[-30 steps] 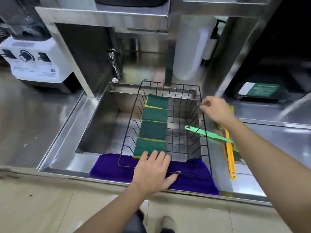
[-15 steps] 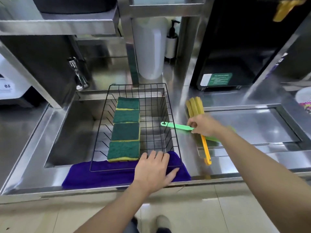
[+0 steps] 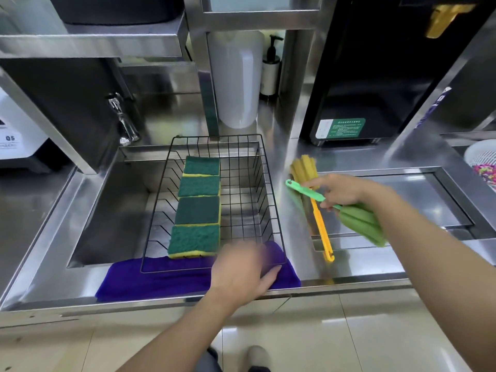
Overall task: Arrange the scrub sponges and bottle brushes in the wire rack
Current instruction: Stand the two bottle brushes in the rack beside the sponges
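Note:
A black wire rack [image 3: 269, 183] sits over the sink, its near end on a purple cloth [image 3: 150, 280]. Several green-and-yellow scrub sponges [image 3: 198, 208] lie in a row along the rack's left side. My right hand [image 3: 341, 191] grips the green bottle brush [image 3: 359, 221] by its handle, lifted just right of the rack with the foam head toward me. The yellow bottle brush [image 3: 319, 226] lies on the counter beneath it. My left hand [image 3: 241, 269], blurred, rests at the rack's near right corner on the cloth.
A steel sink [image 3: 112, 210] lies under the rack, with a tap [image 3: 122, 122] behind it. A white jug [image 3: 236, 79] and a pump bottle [image 3: 271, 71] stand at the back. A black machine [image 3: 362, 76] stands at the right, a white basket [image 3: 483, 159] at the far right edge.
My right hand closed on the green brush and lifted it off the counter, to the right of the rack. My left hand shifted slightly at the rack's front edge.

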### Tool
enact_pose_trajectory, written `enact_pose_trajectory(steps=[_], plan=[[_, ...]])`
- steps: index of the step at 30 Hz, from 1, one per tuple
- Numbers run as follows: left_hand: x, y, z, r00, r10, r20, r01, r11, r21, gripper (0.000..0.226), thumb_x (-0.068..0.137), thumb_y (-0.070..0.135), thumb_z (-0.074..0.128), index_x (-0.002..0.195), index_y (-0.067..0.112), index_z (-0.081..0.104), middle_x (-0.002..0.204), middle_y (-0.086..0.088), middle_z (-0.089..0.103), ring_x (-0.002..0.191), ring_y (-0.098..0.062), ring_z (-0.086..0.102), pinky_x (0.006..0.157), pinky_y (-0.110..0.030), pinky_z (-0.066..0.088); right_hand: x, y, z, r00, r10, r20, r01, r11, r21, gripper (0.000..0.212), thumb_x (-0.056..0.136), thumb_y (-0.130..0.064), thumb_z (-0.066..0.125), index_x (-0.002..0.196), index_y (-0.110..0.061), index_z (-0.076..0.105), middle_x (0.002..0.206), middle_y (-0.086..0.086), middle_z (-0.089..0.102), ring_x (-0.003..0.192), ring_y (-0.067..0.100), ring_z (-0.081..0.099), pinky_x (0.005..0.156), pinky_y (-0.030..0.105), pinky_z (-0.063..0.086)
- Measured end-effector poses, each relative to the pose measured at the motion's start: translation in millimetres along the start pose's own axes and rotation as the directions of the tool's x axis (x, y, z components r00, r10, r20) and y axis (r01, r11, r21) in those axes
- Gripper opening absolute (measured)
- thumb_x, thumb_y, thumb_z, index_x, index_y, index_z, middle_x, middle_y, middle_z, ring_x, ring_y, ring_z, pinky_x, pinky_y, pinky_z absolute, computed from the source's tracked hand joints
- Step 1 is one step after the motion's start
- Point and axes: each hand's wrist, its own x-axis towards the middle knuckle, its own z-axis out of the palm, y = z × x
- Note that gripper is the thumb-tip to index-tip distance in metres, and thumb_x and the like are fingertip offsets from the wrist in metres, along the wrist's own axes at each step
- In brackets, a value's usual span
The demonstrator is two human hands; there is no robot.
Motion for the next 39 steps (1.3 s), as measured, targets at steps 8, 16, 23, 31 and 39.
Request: enact_pose_trajectory(steps=[8,16,23,31,39], plan=[[0.1,-0.2,0.2,0.999,0.006,-0.032,-0.006,1.0,-0.005,0.048,0.084,0.059,0.046,0.077,0.015,0.062,0.066,0.0,0.058,0.06,-0.023,0.056,0.055,-0.033,0.043,-4.0,7.5,-14.7,0.998,-0.033,-0.052,0.062,0.634,0.77,0.02,0.086,-0.002,0.059,0.104,-0.006,0.068,0.07,0.001,0.073,0.061,0.009,0.068,0.056,0.017,0.055],[-0.7,-4.3,-2.6,0.999,0.051,0.007,-0.051,0.999,-0.015,0.052,0.083,0.062,0.042,0.088,0.015,0.064,0.075,0.0,0.062,0.066,-0.022,0.058,0.058,-0.033,0.047,30.2,-31.3,9.1,0.913,0.054,-0.405,0.268,0.669,0.694,0.036,0.082,-0.017,0.069,0.081,0.018,0.06,0.033,-0.005,0.049,0.033,0.009,0.035,0.042,0.019,0.028],[-8.0,-26.4,-7.8,0.996,0.061,-0.068,-0.059,0.998,0.034,0.049,0.083,0.06,0.045,0.085,0.015,0.063,0.074,0.0,0.059,0.067,-0.022,0.054,0.061,-0.034,0.044,55.4,-77.9,3.4,0.864,0.087,-0.496,0.322,0.662,0.677,0.042,0.089,-0.037,0.058,0.072,0.002,0.06,0.034,-0.01,0.043,0.041,0.01,0.036,0.049,0.022,0.031],[-12.0,-32.3,-5.5,0.998,0.024,-0.056,-0.023,0.999,0.024,0.043,0.081,0.057,0.05,0.082,0.015,0.058,0.072,0.0,0.057,0.066,-0.021,0.052,0.057,-0.031,0.04,87.3,-123.8,58.9,0.994,0.075,-0.085,-0.012,0.816,0.578,0.035,0.098,-0.029,0.044,0.069,-0.01,0.044,0.056,0.006,0.041,0.04,0.013,0.028,0.032,0.017,0.02],[-12.7,-31.1,-7.8,1.0,-0.024,0.002,0.024,0.999,0.026,0.042,0.075,0.059,0.06,0.079,0.018,0.058,0.069,0.002,0.057,0.063,-0.019,0.053,0.055,-0.029,0.04,109.6,-138.7,102.3,0.983,0.084,0.165,-0.13,0.947,0.293,0.025,0.1,-0.02,0.035,0.08,-0.007,0.042,0.058,0.008,0.044,0.043,0.014,0.03,0.038,0.021,0.023]])
